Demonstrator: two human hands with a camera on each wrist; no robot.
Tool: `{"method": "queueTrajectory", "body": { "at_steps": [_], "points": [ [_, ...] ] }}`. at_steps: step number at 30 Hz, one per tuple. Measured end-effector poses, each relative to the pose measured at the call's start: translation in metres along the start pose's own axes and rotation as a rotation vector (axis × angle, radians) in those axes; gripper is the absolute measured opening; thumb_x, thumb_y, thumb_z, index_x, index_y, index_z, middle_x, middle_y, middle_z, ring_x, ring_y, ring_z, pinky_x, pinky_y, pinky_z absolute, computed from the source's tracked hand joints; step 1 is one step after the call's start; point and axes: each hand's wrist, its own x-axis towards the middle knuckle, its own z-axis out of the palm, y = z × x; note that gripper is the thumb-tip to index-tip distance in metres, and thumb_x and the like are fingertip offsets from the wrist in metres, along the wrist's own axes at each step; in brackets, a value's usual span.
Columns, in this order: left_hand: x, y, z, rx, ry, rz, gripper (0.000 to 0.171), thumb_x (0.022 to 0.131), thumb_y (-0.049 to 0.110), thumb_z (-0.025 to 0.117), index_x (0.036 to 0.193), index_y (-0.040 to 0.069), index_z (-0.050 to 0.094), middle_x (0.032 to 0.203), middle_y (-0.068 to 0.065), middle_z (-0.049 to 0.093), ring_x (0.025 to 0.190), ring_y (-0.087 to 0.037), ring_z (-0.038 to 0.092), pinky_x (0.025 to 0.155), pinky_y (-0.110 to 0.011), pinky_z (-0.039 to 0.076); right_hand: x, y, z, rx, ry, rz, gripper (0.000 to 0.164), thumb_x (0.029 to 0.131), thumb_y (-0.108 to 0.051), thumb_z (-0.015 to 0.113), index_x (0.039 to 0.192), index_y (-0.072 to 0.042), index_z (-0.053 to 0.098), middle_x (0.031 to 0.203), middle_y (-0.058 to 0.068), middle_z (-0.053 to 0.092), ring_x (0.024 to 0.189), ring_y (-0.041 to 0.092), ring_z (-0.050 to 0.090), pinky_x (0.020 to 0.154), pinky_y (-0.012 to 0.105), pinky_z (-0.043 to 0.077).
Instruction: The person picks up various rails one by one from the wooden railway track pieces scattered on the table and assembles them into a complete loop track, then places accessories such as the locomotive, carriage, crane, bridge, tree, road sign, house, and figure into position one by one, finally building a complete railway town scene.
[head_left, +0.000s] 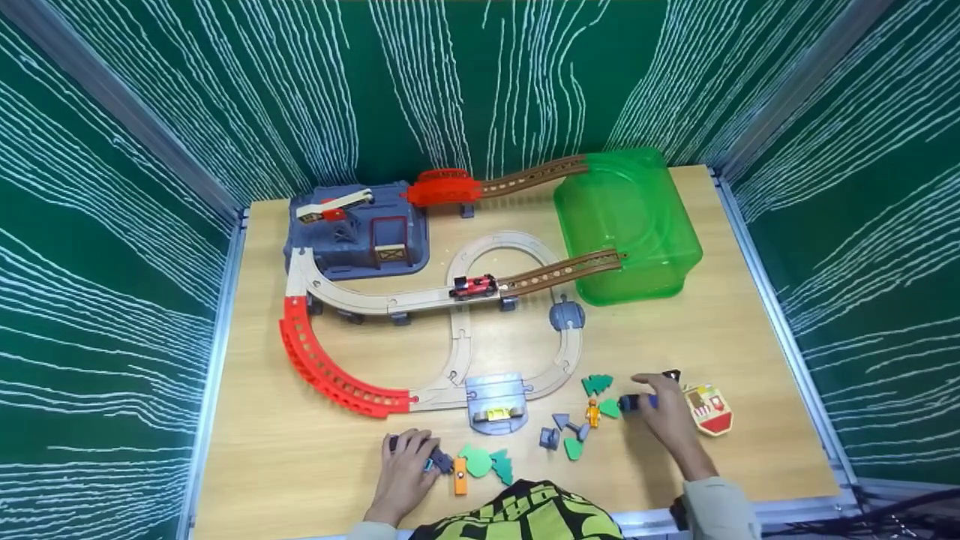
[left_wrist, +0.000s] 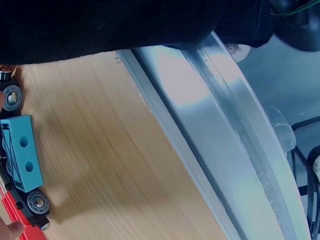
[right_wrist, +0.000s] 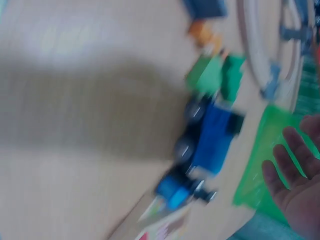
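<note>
My left hand [head_left: 405,474] holds a dark toy train wagon with a teal block [left_wrist: 22,152] on it, near the table's front edge. Only bits of its fingers show at the left wrist view's edge. Beside it lie an orange block [head_left: 460,476], a round green tree [head_left: 477,461] and a pointed tree [head_left: 502,466]. Over on the right, my right hand [right_wrist: 300,185] is raised with fingers extended, holding nothing. Below it stands a blue toy locomotive [right_wrist: 214,142], with a smaller blue and black piece [right_wrist: 175,190] at its end. The right wrist view is blurred.
A wooden track loop [head_left: 420,302] fills the middle, carrying a red locomotive [head_left: 474,286]. A green translucent bin [head_left: 637,225] stands back right, a grey crane base [head_left: 356,259] back left. A market-stall piece [head_left: 709,411] and an orange figure [head_left: 592,412] lie front right.
</note>
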Motion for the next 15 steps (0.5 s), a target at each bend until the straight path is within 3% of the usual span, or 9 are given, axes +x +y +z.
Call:
{"method": "queueTrajectory", "body": {
  "at_steps": [7, 15],
  "points": [
    [0.001, -0.002, -0.002, -0.025, 0.035, -0.018, 0.045, 0.069, 0.027, 0.072, 0.110, 0.014, 0.059, 0.117, -0.005, 0.052, 0.112, -0.026, 0.039, 0.091, -0.060, 0.022, -0.003, 0.028, -0.011, -0.155, -0.092, -0.029, 0.045, 0.058, 0.010, 0.064, 0.103, 0.001, 0.060, 0.101, 0.020, 0.059, 0.096, 0.038, 0.047, 0.083, 0.051, 0.034],
    [0.000, 0.001, -0.001, -0.026, 0.003, -0.035, 0.041, 0.071, 0.025, 0.070, 0.110, 0.014, 0.059, 0.118, -0.005, 0.051, 0.113, -0.026, 0.038, 0.093, -0.056, 0.023, -0.008, 0.052, 0.002, -0.325, -0.190, -0.019, 0.044, 0.059, 0.002, 0.070, 0.102, -0.002, 0.060, 0.099, 0.016, 0.059, 0.099, 0.037, 0.047, 0.081, 0.052, 0.036]
  ]
}}
